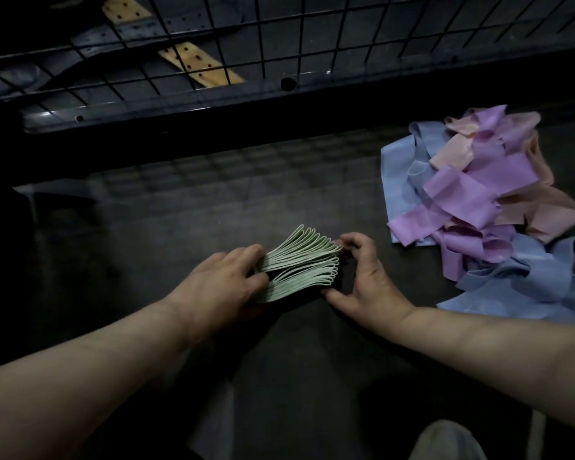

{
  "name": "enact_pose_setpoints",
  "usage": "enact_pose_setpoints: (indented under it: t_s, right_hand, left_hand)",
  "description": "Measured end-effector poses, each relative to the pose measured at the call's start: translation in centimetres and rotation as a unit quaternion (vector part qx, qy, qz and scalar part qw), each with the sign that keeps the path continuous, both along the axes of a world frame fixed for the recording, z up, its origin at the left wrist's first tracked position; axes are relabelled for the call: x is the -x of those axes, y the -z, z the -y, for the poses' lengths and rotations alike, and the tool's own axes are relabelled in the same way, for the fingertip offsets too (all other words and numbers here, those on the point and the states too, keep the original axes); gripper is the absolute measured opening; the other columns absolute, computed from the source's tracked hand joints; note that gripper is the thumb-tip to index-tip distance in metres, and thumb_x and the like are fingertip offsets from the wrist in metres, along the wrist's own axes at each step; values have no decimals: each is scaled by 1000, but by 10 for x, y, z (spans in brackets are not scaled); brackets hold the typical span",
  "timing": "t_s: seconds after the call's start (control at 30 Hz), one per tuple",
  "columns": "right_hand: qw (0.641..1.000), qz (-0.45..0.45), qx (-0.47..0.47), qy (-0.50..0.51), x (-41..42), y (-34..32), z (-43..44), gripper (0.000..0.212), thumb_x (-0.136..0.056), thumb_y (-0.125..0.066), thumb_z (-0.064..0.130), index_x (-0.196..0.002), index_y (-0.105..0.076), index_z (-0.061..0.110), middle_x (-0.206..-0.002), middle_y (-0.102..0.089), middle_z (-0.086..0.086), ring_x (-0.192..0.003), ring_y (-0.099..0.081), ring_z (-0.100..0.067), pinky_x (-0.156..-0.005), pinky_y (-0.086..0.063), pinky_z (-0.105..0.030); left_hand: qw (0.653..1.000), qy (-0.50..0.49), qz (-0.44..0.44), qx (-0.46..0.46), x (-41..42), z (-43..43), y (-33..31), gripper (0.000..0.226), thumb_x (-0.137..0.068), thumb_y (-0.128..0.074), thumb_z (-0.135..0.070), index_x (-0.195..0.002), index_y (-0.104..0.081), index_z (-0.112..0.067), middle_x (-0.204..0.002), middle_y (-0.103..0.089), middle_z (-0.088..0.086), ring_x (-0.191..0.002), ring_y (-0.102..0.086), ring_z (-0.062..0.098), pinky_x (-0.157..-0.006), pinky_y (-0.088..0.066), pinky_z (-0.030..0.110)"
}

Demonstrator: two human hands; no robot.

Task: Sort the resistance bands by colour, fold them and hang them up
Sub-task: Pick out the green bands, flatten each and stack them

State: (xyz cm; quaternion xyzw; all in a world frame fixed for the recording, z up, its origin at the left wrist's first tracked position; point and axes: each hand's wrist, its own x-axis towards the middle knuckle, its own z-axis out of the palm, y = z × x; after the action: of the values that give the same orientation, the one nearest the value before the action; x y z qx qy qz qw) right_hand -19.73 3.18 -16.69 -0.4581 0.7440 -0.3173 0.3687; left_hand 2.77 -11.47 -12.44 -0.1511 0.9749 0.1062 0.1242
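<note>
The left hand's (226, 280) fingers (249, 257) pinch one end of the folded green resistance bands (299, 260). The right hand's (362, 277) fingers curve round the looped ends. The bundle lies on the dark tabletop (180, 210), long axis running hand to hand. The wire grid (213, 44) stands beyond, with nothing between. The unsorted purple, pink and blue bands (478, 200) lie well apart, rightward.

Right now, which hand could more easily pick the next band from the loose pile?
Probably the right hand: the loose pile lies on its side, while the left hand sits beyond the green stack both hold.
</note>
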Motion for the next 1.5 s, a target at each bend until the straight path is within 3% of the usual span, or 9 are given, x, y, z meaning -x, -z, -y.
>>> enact_pose_setpoints:
  t_s: [0.13,0.27,0.4,0.63,0.83,1.0,1.1,1.27,1.5]
  right_hand:
    - [996,-64,-38,-55,-11,-2,5,96,-68,-81,25,-149,-30,18,-144,-42,-1,-135,-35,-20,-115,-28,-40]
    - [996,11,-33,-85,-8,-2,9,103,-69,-76,26,-151,-14,29,-154,-31,6,-143,-30,-13,-117,-29,-42]
    - [989,25,-41,-143,-6,-1,14,113,-72,-76,23,-150,4,43,-162,-14,11,-150,-14,-7,-121,-22,-42]
    - [988,33,-54,-137,-4,-2,16,129,-67,-86,26,-154,9,25,-162,-17,2,-149,-16,-6,-121,-19,-28]
    - [993,34,-47,-102,-9,0,16,122,-67,-83,29,-154,2,28,-159,-25,7,-146,-25,-6,-120,-25,-30]
    - [993,33,-47,-107,-9,-2,16,122,-66,-83,25,-156,-1,20,-159,-27,7,-145,-27,-5,-119,-26,-30]
    - [993,24,-47,-107,-8,-3,15,122,-65,-84,27,-156,-2,20,-158,-27,7,-145,-26,-6,-119,-25,-30]
    - [992,8,-51,-113,-6,-3,18,128,-63,-87,32,-156,0,22,-157,-25,12,-146,-23,-7,-120,-23,-31]
    - [993,7,-45,-108,-11,-2,18,126,-64,-86,30,-156,-1,17,-159,-23,9,-146,-24,-8,-119,-24,-29]
  left_hand:
    - [999,-30,-8,-13,-7,-6,4,40,-73,-42,-50,-104,-53,-27,-119,-48,12,-91,-65,30,-69,-56,34]
    - [998,-54,2,-26,-2,-10,7,46,-74,-45,-48,-117,-49,-31,-119,-49,12,-92,-63,29,-68,-57,34]
    - [998,-63,16,-16,-4,-8,10,39,-82,-56,-44,-118,-52,-31,-129,-50,15,-100,-63,31,-73,-57,33]
    - [997,-63,-13,-33,-11,-12,3,40,-91,-46,-52,-99,-63,-17,-144,-46,22,-115,-59,35,-78,-55,40]
    - [974,-197,-73,-80,10,-15,-13,26,-89,-50,-37,-113,-49,-26,-126,-55,-1,-102,-62,25,-77,-49,34]
    - [898,-402,-3,-179,30,-13,-16,41,-88,-59,-35,-126,-43,-31,-128,-54,-4,-116,-56,22,-91,-46,34]
    - [897,-402,-3,-186,31,-9,-14,30,-89,-57,-29,-118,-54,-33,-122,-60,-2,-112,-59,24,-91,-50,37]
    - [920,-355,28,-162,33,-13,-19,44,-87,-52,-25,-129,-48,-40,-129,-54,-8,-121,-53,20,-92,-46,35]
    - [960,-254,91,-77,50,-6,-15,50,-82,-53,-61,-123,-48,-33,-125,-54,-4,-120,-51,22,-97,-39,40]
